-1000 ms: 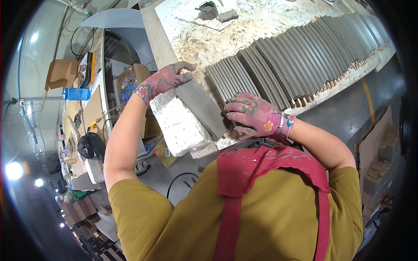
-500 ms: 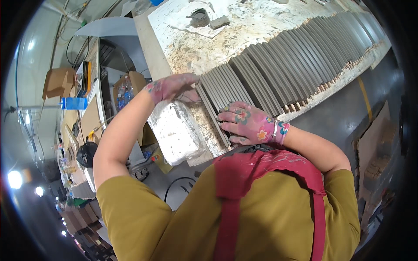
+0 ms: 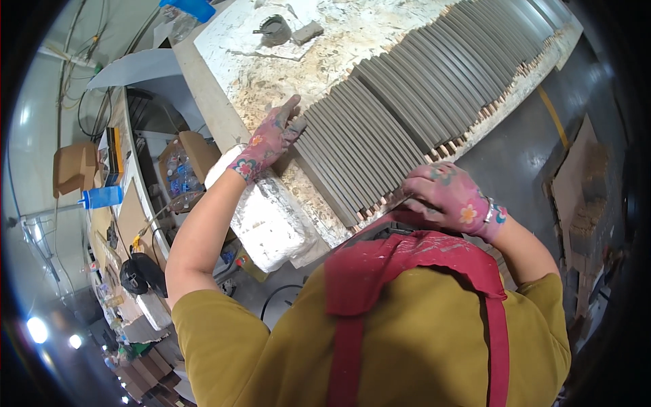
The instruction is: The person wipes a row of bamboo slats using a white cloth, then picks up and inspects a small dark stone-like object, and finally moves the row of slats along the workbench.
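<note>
A long row of grey-coated wooden strips point(image 3: 359, 149) lies side by side on the table, bare wood showing at their near ends. My left hand point(image 3: 271, 139), in a pink flowered glove, is at the far end of the leftmost strips. Its index finger is stretched out, the others are a little bent, and nothing shows in it. My right hand point(image 3: 451, 197), gloved alike, is at the strips' near ends by the table edge. Its fingers are curled together; their tips are partly hidden, so anything in them does not show.
A white wrapped block point(image 3: 271, 220) sits at the table's left corner, beside my left forearm. Farther back on the stained worktable point(image 3: 237, 88) are a dark round tin point(image 3: 274, 30) and a grey block point(image 3: 307, 32). An open carton of bottles point(image 3: 183, 169) stands left.
My right hand has left the top of the strips and moved right to their near ends. My left index finger has stretched out. The leftmost group of strips looks wider; the view has shifted.
</note>
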A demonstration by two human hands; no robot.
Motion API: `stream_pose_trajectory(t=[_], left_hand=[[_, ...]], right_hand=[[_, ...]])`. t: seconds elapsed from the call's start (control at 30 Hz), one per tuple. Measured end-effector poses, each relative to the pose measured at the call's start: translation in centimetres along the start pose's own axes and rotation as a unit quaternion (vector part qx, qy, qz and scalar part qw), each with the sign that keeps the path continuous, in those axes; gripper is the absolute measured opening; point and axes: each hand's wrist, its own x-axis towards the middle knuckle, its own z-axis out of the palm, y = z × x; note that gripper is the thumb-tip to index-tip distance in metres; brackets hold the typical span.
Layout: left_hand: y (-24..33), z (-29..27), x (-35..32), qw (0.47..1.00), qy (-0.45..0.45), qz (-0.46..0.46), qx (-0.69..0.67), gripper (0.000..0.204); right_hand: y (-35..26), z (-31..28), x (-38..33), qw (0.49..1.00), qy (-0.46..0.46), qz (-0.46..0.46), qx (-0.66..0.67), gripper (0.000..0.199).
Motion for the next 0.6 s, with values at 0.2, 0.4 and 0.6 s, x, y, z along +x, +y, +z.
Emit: stream_pose_trajectory(t=[0.2,0.4,0.6], left_hand=[[-2.0,2.8,3.3,0.892,0.000,-0.048,-0.449,0.047],[1.1,3.6,3.0,0.970,0.082,-0.028,-0.226,0.039],[0.7,2.8,2.5,0.984,0.090,-0.076,-0.132,0.028]], right_hand=[[1.1,4.1,-1.8,0.970,-0.138,0.057,0.194,0.019],[1.7,9.8,0.9,0.942,-0.174,-0.041,0.284,0.022],[-0.3,10.2,2.4,0.886,-0.271,-0.031,0.375,0.042]])
